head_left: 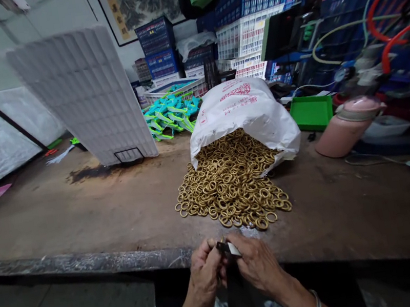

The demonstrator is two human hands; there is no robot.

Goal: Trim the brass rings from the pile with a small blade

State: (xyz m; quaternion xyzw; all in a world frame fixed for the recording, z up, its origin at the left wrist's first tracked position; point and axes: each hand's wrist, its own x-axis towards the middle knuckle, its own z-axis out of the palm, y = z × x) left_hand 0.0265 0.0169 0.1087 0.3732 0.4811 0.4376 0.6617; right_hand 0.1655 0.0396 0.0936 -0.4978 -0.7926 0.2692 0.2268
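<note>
Over the table's front edge my two hands meet, both closed. My left hand (pixel 207 272) pinches something small. A bit of gold colour shows at its fingertips, like one of the rings, but most of it is hidden. In my right hand (pixel 256 259) is a small flat tool (pixel 234 249) with a pale part and a black end, which reaches my left fingers. Its exact kind does not show. Just beyond lies a heap of gold-coloured metal rings (pixel 229 186), spilling from the mouth of a white woven sack (pixel 244 106) with red print.
A white ribbed panel (pixel 83 100) stands upright at left on the brown table (pixel 81 209). Turquoise and green plastic pieces (pixel 170 115) lie behind the sack. At right are a green tray (pixel 312 111), a pink bottle (pixel 347 128) and red hoses (pixel 378 17). Blue crates (pixel 159 46) are stacked behind.
</note>
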